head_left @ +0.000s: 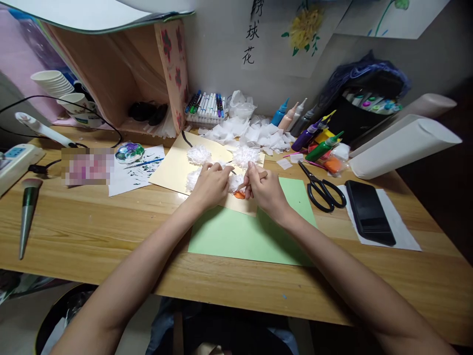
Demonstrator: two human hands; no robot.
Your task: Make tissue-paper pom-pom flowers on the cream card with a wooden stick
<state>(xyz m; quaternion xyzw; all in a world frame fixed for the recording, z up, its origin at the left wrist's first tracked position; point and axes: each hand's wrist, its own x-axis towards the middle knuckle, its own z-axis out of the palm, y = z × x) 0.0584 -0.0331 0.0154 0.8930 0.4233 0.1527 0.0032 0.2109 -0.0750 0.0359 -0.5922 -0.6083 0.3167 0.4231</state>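
Tbl (pixel 114 236), 2 hands (pixel 211 186), 1 stick (pixel 263 174) in R, 4 wht puffs (pixel 245 156)

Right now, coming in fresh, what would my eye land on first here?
Probably the fluffy white clusters in the middle, on a pale yellow sheet, with the person's left hand and right hand working at them. Next, the bright green sheet nearer the person, and the heap of white scraps behind. Above, the yellow flower picture stands out on the grey wall.
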